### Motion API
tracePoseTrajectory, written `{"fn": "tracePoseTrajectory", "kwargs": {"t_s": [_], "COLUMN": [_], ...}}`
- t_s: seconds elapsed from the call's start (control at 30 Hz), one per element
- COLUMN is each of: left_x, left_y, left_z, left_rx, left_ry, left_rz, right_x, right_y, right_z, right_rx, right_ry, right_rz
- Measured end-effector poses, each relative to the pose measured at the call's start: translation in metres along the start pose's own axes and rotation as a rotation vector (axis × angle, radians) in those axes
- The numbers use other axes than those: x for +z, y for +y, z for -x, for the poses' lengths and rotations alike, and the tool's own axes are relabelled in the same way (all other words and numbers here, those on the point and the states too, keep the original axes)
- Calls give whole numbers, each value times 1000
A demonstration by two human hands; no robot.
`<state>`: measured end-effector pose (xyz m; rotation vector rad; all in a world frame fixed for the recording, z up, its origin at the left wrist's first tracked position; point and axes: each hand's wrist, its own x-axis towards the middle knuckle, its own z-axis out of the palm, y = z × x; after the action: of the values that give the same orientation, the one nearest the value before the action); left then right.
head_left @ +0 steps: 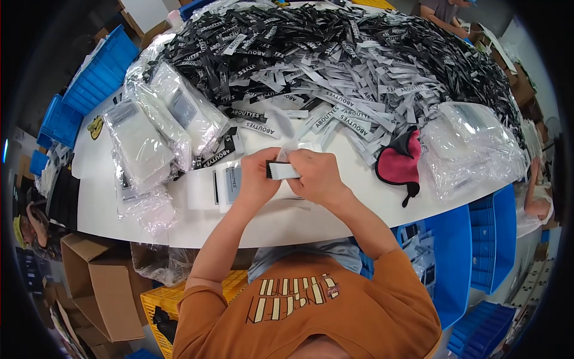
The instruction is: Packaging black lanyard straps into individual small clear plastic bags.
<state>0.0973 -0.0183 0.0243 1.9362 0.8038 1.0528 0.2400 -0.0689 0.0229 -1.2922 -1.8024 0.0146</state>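
Both my hands meet over the white table [179, 233], near its front edge. My left hand [257, 178] and my right hand [321, 175] are closed on a small flat packet [283, 171], pale with a dark left end. A bit of clear or whitish film shows above the packet between my fingers; its shape I cannot make out. Under and beside my left hand lie flat white bags with grey printed panels [229, 186]. Just beyond my hands, loose black and grey printed strip packets [341, 113] spread into a large heap.
Plastic-wrapped white bundles lie at left [140, 146] and right [472, 146]. A pink-and-black cloth piece [398, 165] rests right of my hands. Blue bins [448, 257], a yellow crate [156, 299] and a cardboard box [110, 287] stand below the table. Other people work around the edges.
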Motion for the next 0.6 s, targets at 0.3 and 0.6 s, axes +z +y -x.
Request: {"fn": "tracePoseTrajectory", "kwargs": {"t_s": [0.3,0.6], "left_x": [-13,-9], "left_y": [14,19], "left_z": [-16,-23], "left_rx": [-94,275], "left_ry": [-143,239], "left_rz": [-241,-463], "right_x": [-14,6], "right_y": [5,-9], "right_z": [0,13], "right_rx": [10,248], "right_ry": [113,24], "right_rz": [-76,-136]}}
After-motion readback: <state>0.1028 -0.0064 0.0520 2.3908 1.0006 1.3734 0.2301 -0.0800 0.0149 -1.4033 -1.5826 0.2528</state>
